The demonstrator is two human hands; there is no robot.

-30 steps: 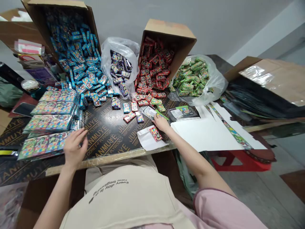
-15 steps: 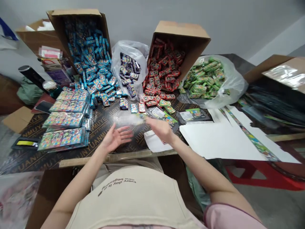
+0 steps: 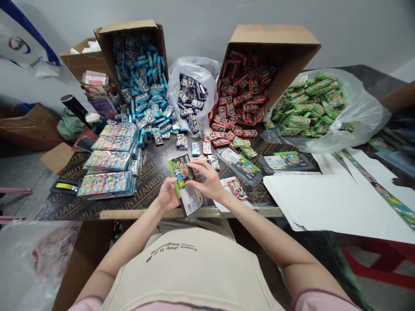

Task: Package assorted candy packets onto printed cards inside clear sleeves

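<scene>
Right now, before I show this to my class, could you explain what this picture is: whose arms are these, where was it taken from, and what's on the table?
There is no machine here. These are a person's own bare arms, seen from a single camera worn on their head, which looks forward and down, so their beige apron shows at the bottom. Their left hand and right hand together hold a flat printed card with a green edge. Below it lies a dark plywood board, with stacks of packaged cards to the left, small loose packets nearby, and white sheets to the right. Behind, one tipped cardboard box spills blue packets, another spills red ones, and a clear plastic bag holds green ones.
</scene>
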